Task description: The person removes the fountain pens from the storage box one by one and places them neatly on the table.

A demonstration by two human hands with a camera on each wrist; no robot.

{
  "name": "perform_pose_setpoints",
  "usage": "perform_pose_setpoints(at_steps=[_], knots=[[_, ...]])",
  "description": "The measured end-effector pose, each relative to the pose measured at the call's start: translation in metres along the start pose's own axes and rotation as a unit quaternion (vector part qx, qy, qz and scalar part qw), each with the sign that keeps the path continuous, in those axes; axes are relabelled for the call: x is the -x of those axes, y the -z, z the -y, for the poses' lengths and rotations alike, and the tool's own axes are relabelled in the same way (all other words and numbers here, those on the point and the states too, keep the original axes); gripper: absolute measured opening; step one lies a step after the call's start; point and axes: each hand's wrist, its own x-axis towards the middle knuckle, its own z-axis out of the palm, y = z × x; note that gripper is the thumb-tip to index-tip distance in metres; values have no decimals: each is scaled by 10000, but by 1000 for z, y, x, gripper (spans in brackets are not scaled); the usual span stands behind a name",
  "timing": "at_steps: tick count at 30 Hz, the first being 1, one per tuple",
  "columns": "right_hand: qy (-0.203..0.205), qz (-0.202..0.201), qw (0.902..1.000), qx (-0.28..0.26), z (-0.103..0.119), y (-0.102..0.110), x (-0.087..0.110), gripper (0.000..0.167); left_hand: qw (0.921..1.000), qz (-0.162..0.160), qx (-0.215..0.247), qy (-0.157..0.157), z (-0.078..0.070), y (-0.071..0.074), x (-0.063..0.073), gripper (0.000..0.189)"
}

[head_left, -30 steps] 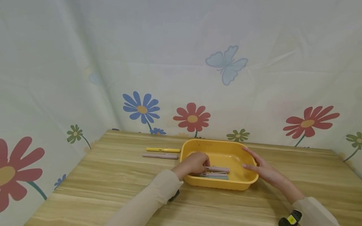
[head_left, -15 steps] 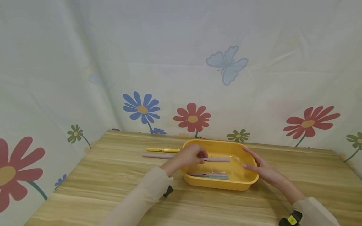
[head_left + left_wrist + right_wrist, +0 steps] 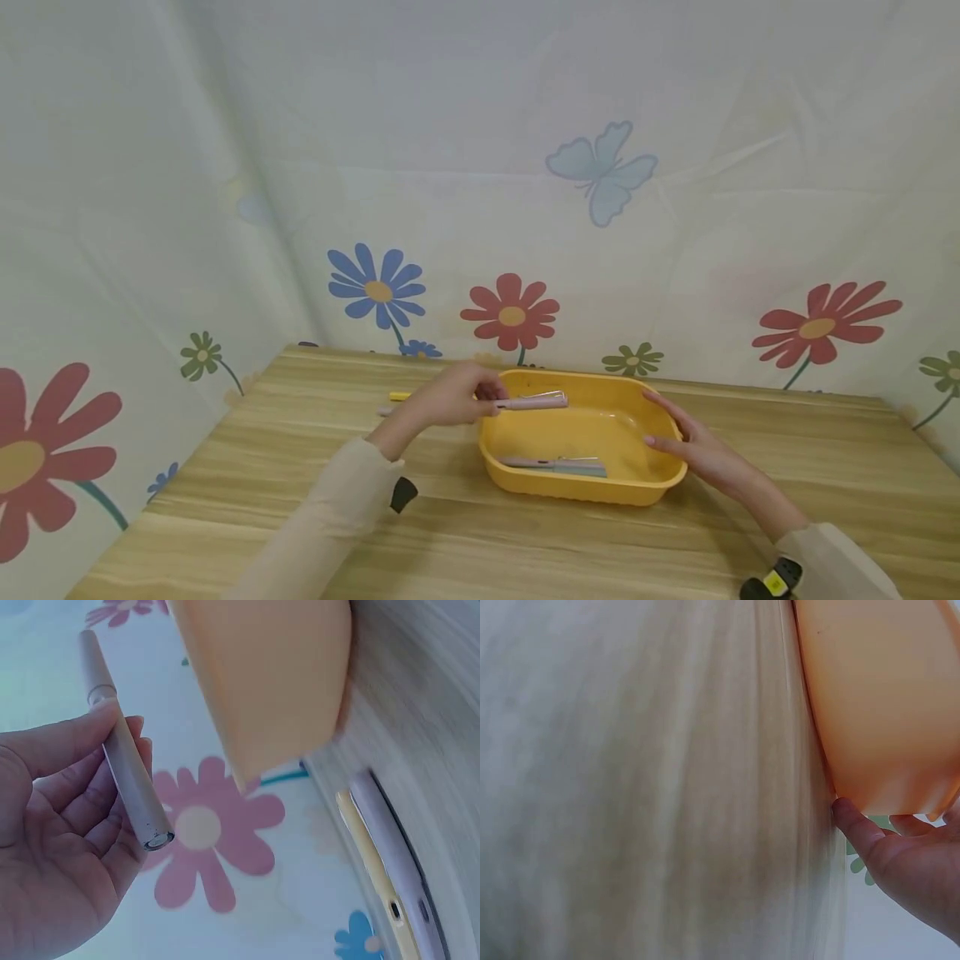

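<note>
In the head view my left hand (image 3: 450, 398) pinches a pale pink pen (image 3: 536, 402) above the left rim of a yellow plastic basin (image 3: 581, 492). The left wrist view shows the pen (image 3: 135, 776) between thumb and fingers, apart from the basin wall (image 3: 277, 675). My right hand (image 3: 708, 457) grips the basin's right end, thumb over the rim. In the right wrist view, the little finger of that hand (image 3: 907, 862) touches the basin's underside (image 3: 885, 705). Inside the basin, along its front wall, lie a pinkish pen (image 3: 525, 462) and a grey-blue pen (image 3: 585, 470).
Left of the basin, a yellow pen (image 3: 375, 862) and a mauve pen (image 3: 394, 832) lie side by side on the wooden table (image 3: 247, 467). My left hand mostly covers them in the head view. A flowered curtain (image 3: 420, 183) hangs behind the table.
My left hand has lifted the pale pink pen out of the basin and carried it up and left, over the rim. The right hand and basin stay in place.
</note>
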Motion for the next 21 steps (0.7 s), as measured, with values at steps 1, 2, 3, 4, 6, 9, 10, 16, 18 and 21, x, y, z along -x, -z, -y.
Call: perform_pose_setpoints(at_steps=[1,2,3,4,6,9,10,16,18,21], knots=[[-4,-7,10000,0,0,0,0,71,10000,-6,59,-11,2,2,2,9],[-5,-14,10000,7,0,0,0,71,9999,-4,121,-30,4,4,5,8],[-12,-17,10000,1,0,0,0,71,9998,-12,173,-52,7,6,7,8],[-20,-15,10000,-5,0,0,0,71,9998,-17,206,-47,9,8,9,9],[-29,-10,10000,-19,0,0,0,71,9998,-49,203,-71,15,11,13,9],[-33,-13,10000,-24,1,-1,0,71,9996,-116,125,-213,24,15,20,11],[-26,-10,10000,-24,1,-1,0,71,9996,-128,88,-248,27,16,22,11],[-19,13,10000,-36,1,-1,-1,71,9996,-240,-72,-154,46,23,38,7],[-38,9,10000,-58,1,-1,-1,71,9995,-284,-84,-48,52,26,43,7],[-57,-5,10000,-62,1,-1,0,71,9993,-346,-128,52,59,29,50,8]])
